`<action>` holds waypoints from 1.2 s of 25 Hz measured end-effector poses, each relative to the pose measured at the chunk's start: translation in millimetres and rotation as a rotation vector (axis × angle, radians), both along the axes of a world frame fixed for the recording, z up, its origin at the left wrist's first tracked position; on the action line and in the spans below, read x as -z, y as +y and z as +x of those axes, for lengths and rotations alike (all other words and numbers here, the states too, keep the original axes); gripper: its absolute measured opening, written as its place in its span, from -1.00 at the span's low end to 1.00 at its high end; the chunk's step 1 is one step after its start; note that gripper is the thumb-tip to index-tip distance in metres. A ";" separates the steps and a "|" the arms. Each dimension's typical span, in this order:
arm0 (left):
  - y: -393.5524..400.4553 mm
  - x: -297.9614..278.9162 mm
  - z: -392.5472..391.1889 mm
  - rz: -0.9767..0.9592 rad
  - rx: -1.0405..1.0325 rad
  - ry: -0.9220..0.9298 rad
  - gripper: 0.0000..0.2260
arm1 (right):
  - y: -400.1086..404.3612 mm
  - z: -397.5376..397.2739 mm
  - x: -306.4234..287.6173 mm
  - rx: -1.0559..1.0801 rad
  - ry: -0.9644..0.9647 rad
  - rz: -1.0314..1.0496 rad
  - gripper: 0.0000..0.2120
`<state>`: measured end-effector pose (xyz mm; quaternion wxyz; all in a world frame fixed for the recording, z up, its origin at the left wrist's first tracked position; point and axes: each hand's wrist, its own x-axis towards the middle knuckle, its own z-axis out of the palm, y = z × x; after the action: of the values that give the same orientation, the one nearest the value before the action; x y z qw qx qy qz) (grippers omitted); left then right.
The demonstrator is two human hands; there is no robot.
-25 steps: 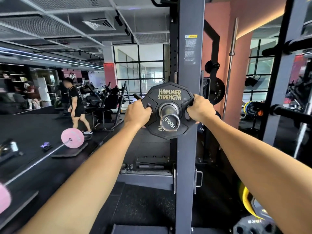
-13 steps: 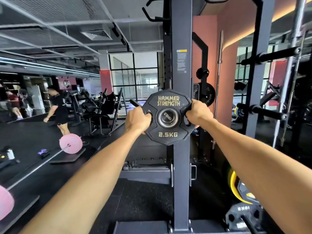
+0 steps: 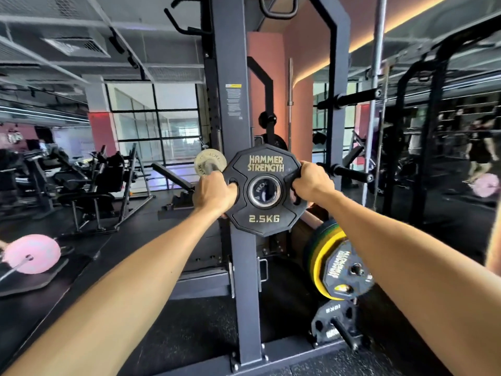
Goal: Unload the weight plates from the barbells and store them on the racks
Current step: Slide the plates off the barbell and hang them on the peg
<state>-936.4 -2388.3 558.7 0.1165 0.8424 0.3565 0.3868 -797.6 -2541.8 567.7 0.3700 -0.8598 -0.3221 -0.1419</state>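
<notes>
A black twelve-sided 2.5 kg Hammer Strength plate (image 3: 264, 221) hangs upright in front of the dark rack upright (image 3: 234, 77), at chest height. My left hand (image 3: 214, 192) grips its left grip slot and my right hand (image 3: 311, 180) grips its right one. The steel barbell sleeve end (image 3: 210, 162) shows just left of the plate, above my left hand. A round metal face with letters shows through the plate's centre hole; I cannot tell what it belongs to.
Low on the right, a rack peg holds green and yellow plates (image 3: 315, 253) and a black plate (image 3: 347, 272); a small black plate (image 3: 330, 325) sits on the peg below. A bare black peg (image 3: 351, 173) sticks out right. A pink-plated barbell (image 3: 32, 253) lies on the floor left.
The plate has come off the barbell sleeve end, which now shows to its left. My view has turned right, bringing the loaded storage pegs into sight.
</notes>
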 end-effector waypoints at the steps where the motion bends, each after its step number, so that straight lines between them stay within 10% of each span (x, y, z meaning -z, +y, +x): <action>1: -7.3 -4.3 11.4 0.012 0.014 -0.009 -0.80 | -10.6 8.3 -4.8 0.021 -0.010 -0.003 -0.80; 30: -129.8 -47.9 461.0 0.098 0.172 -0.102 -0.79 | -146.3 448.3 -49.1 0.023 -0.074 -0.008 -0.84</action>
<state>-475.5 -2518.1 606.6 0.1257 0.8537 0.2573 0.4349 -349.3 -2688.1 616.8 0.3529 -0.8590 -0.3263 -0.1764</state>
